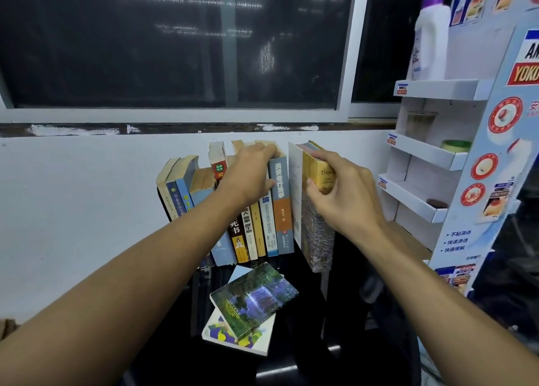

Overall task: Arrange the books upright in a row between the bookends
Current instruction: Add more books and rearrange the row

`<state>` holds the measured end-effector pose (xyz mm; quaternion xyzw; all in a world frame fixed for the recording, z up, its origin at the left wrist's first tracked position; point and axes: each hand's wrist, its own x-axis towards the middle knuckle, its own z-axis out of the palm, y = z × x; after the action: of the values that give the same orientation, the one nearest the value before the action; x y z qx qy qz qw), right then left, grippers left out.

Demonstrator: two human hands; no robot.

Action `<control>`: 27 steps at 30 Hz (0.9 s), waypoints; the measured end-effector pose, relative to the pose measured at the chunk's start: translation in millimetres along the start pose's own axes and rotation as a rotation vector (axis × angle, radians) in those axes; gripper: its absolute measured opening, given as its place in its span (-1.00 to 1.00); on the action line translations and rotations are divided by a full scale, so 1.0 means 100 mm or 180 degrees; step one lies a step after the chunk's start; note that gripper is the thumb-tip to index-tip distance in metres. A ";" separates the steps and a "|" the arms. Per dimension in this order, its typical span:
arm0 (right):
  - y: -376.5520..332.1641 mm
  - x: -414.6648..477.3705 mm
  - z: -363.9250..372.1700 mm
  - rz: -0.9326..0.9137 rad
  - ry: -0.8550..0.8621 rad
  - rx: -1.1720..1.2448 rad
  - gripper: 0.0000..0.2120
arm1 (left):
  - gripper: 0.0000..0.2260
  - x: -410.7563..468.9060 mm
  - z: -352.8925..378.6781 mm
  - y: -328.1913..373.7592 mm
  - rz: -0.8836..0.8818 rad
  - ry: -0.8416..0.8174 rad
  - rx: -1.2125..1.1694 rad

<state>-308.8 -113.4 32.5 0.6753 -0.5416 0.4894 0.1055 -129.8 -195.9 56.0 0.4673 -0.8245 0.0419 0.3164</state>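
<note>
A row of several books (262,222) stands upright against the white wall, leaning slightly left. My left hand (248,172) rests on the tops of the row's right-hand books, fingers curled over the grey-and-orange book (281,207). My right hand (341,193) grips a yellow-spined book (316,239) by its upper spine, holding it upright just right of the row, its white front cover (295,193) swung open toward the row. Two more books lie flat in front: a green-and-purple one (253,298) on top of a white one (239,336). No bookend is clearly visible.
The books stand on a dark surface (306,312). A white cardboard display rack (431,152) with shelves stands close on the right, holding a white bottle (428,41) and small jars. A dark window (175,41) runs above the wall.
</note>
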 end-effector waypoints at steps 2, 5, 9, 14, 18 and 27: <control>0.05 0.05 0.11 0.0012 -0.0029 -0.0050 -0.55 | -0.58 0.01 0.01 -0.01 0.0009 0.0015 0.0018; 0.15 0.11 0.29 0.0058 -0.0009 -0.0079 -0.52 | -0.57 0.03 0.03 -0.01 0.0055 0.0050 0.0026; 0.28 0.17 0.52 0.0122 0.0107 -0.0011 -0.50 | -0.57 0.05 0.07 -0.01 0.0168 0.0054 0.0078; 0.40 0.20 0.73 0.0166 0.0176 0.0030 -0.51 | -0.57 0.07 0.09 -0.03 0.0224 0.0068 0.0103; 0.48 0.23 0.81 0.0190 0.0181 0.0043 -0.47 | -0.57 0.07 0.09 -0.04 0.0245 0.0070 0.0074; 0.59 0.22 0.89 0.0227 0.0100 0.0117 -0.45 | -0.56 0.08 0.09 -0.06 0.0278 0.0056 0.0059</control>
<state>-311.2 -210.7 -17.6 0.6497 -0.5545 0.5133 0.0841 -132.3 -208.3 52.4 0.4334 -0.8409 0.0674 0.3171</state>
